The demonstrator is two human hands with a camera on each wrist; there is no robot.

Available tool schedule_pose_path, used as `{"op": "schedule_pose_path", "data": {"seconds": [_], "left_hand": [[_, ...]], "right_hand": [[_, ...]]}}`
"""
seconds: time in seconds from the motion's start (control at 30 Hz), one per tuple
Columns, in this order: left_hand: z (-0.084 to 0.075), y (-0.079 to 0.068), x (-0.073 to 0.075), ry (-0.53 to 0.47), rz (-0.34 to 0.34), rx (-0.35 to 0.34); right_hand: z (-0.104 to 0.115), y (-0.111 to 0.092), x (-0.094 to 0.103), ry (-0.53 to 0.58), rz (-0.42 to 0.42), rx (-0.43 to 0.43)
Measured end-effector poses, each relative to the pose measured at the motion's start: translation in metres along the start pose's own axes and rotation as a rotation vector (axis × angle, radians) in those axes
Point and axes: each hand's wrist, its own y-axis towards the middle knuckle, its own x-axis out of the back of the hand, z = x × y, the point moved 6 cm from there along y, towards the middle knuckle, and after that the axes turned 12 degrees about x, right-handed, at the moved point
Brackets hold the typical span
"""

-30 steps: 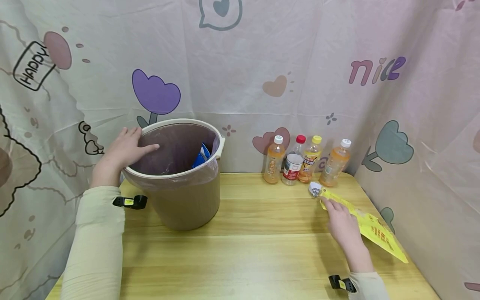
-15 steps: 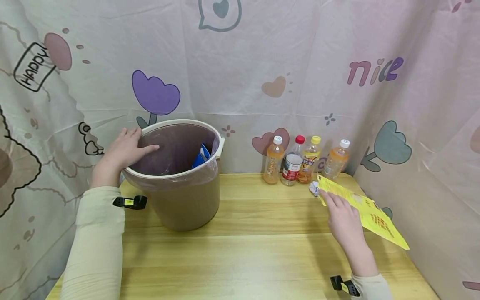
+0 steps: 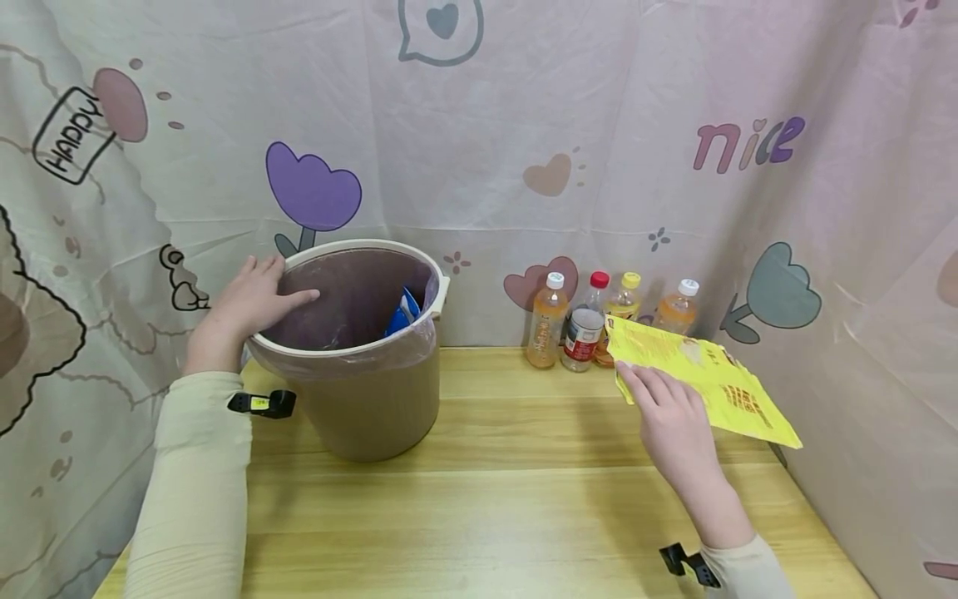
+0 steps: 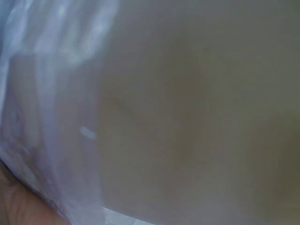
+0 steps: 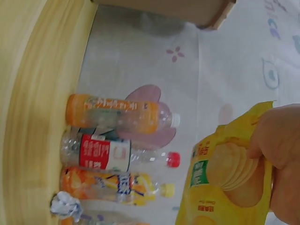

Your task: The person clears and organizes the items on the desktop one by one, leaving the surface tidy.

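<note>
In the head view my left hand (image 3: 243, 309) holds the left rim of a brown trash bin (image 3: 367, 408), its thumb over the opening and its fingers on the outer side. A clear liner folds over the bin's edge, and a blue wrapper (image 3: 404, 312) shows inside. At the right, my right hand (image 3: 677, 420) pinches a yellow snack bag (image 3: 699, 370) by its edge, raised above the table. The right wrist view shows that snack bag (image 5: 229, 173) with round chips printed on it, beside the hand (image 5: 283, 154). The left wrist view is mostly blurred bin wall (image 4: 187, 117) and liner.
Against the back curtain stand an orange-drink bottle (image 3: 548, 324), a red-capped bottle (image 3: 583, 333), a yellow-capped bottle (image 3: 630, 281) and a white-capped bottle (image 3: 677, 308), the last two partly behind the bag. A crumpled silver ball (image 5: 65, 205) lies near them on the wooden table (image 3: 479, 516).
My right hand has lifted the yellow snack bag off the table and moved it slightly left, so it now covers the crumpled ball in the head view. My left hand has stayed on the bin.
</note>
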Motion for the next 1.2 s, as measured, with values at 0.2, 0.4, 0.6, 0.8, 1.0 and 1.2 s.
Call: {"op": "schedule_pose_path", "data": {"seconds": [0.2,0.4,0.6,0.8,1.0,1.2], "left_hand": [[0.0,0.0,0.0,-0.006,0.002,0.003],[0.0,0.0,0.0,-0.011,0.006,0.006],[0.0,0.001,0.0,-0.001,0.008,0.01],[0.0,0.0,0.0,-0.005,0.005,0.008],[0.0,0.0,0.0,-0.004,-0.005,0.001],[0.001,0.001,-0.002,-0.01,0.006,0.011]], "right_hand": [[0.013,0.02,0.01,0.016,-0.093,0.09],[0.027,0.039,0.019,0.005,-0.182,0.185],[0.039,0.059,0.027,-0.006,-0.283,0.267],[0.049,0.079,0.035,-0.018,-0.37,0.323],[0.059,0.098,0.043,-0.017,-0.405,0.39],[0.068,0.115,0.043,-0.016,-0.398,0.445]]}}
